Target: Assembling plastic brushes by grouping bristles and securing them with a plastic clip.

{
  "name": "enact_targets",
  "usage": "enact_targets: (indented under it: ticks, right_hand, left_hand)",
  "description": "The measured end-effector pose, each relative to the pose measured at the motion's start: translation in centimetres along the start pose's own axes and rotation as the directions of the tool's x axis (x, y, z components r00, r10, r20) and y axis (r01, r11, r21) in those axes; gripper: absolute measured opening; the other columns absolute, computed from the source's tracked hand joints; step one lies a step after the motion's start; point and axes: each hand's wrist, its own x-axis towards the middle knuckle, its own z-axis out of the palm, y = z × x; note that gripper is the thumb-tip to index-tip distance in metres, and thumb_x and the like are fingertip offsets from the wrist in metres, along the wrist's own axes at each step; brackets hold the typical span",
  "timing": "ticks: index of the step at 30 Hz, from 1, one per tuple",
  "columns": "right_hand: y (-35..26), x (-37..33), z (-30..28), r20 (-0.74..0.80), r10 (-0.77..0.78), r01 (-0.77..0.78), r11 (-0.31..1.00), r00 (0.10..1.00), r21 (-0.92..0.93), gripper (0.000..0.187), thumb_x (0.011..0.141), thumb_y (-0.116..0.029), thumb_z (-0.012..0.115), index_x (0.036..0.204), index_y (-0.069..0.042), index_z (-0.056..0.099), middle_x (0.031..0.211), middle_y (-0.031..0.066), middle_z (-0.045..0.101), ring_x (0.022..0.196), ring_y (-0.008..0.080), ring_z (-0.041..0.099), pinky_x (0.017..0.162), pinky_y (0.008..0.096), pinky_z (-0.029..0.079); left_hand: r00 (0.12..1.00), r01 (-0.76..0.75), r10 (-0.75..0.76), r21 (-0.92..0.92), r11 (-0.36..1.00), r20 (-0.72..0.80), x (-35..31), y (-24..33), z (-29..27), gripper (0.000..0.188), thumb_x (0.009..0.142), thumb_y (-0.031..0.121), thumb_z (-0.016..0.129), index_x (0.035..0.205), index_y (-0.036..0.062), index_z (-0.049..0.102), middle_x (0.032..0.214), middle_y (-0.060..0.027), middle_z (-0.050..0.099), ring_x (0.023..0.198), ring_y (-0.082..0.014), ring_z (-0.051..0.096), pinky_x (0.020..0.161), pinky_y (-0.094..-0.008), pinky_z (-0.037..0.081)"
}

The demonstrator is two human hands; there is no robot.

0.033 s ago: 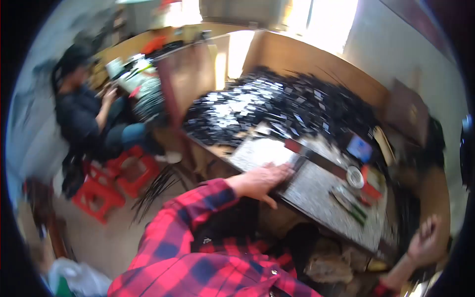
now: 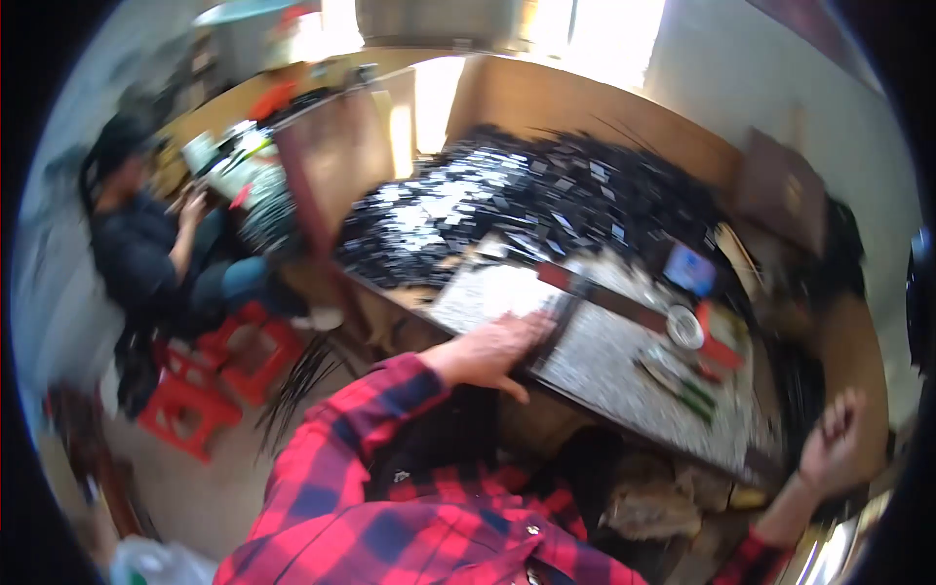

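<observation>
My left hand (image 2: 495,348) lies stretched out at the near edge of the worktable (image 2: 609,366), thumb spread away from the fingers. Its fingertips reach a dark flat strip (image 2: 558,330) that crosses the table edge; whether they press on it is blurred. Off the table's right end, my right hand (image 2: 831,444) is raised with the fingers loosely curled and apart, and nothing shows in it. Green-handled pliers (image 2: 687,395) rest on the tabletop, close to a white tape roll (image 2: 685,327) and a red object (image 2: 721,341). A brown-red bar (image 2: 609,297) lies across the table.
A big heap of black strips (image 2: 546,190) covers the back of the table against a wooden board (image 2: 604,102). At left a person (image 2: 146,224) sits beside another loaded bench. Red stools (image 2: 190,400) and loose black strips (image 2: 297,385) are on the floor there.
The view has turned slightly, so the scene sits further left. My right hand has risen a little; my left hand stays at the table edge.
</observation>
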Motion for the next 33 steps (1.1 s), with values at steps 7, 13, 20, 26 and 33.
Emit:
enact_targets:
  ticks: [7,13,20,26,33]
  right_hand:
    - [3.7,-5.5,6.6,0.110,-0.213,0.232,0.952,0.971,-0.201,0.020,0.097,-0.021,0.051,0.107,-0.004,0.054,0.075,0.0002,0.049,0.056,0.0029,0.040,0.041,0.0153,0.035]
    - [5.9,-8.7,11.1,0.345,-0.073,0.092,0.995,0.936,-0.037,0.020,0.099,-0.019,0.045,0.112,-0.004,0.046,0.082,0.0095,0.058,0.056,0.0086,0.055,0.042,0.0185,0.046]
    - [8.9,-11.6,16.7,0.469,0.027,-0.147,0.964,0.883,0.220,0.014,0.098,-0.009,0.045,0.110,-0.005,0.039,0.085,0.0125,0.059,0.053,0.0122,0.056,0.049,0.0206,0.048]
    - [10.6,-10.7,16.3,0.439,0.106,-0.229,0.944,0.892,0.238,0.015,0.101,-0.017,0.040,0.108,-0.004,0.042,0.088,0.0128,0.060,0.061,0.0157,0.061,0.049,0.0259,0.051]
    - [7.6,-7.4,14.8,0.442,0.008,-0.054,0.994,0.897,0.092,0.026,0.101,-0.022,0.037,0.106,0.000,0.051,0.084,0.0120,0.061,0.065,0.0201,0.064,0.049,0.0307,0.053]
  left_hand:
    - [0.975,0.102,-0.073,0.127,0.987,-0.211,-4.8,5.5,-2.2,0.105,0.059,0.063,0.074,0.128,-0.0097,0.040,0.134,-0.0268,0.044,0.129,-0.0405,0.039,0.107,-0.0505,0.029]
    - [0.956,0.052,-0.237,-0.700,0.712,-0.170,-6.7,16.4,-9.0,0.120,0.054,0.068,0.075,0.137,-0.0067,0.033,0.136,-0.0240,0.044,0.125,-0.0358,0.046,0.104,-0.0465,0.035]
    - [0.935,0.220,-0.350,-0.867,0.448,0.056,-4.2,21.7,-15.4,0.096,0.079,0.036,0.072,0.144,-0.0047,0.014,0.140,-0.0237,0.038,0.107,-0.0310,0.060,0.081,-0.0347,0.053]
    - [0.920,0.366,-0.358,-0.667,0.648,0.157,-2.6,21.5,-18.5,0.054,0.084,0.005,0.057,0.136,0.0018,0.042,0.104,-0.0173,0.066,0.072,-0.0150,0.064,0.062,-0.0239,0.051]
    - [0.977,0.188,-0.194,-0.774,0.604,0.086,2.5,20.1,-19.9,0.036,0.091,0.009,0.053,0.124,-0.0055,0.052,0.085,-0.0116,0.068,0.062,-0.0079,0.058,0.058,-0.0201,0.048]
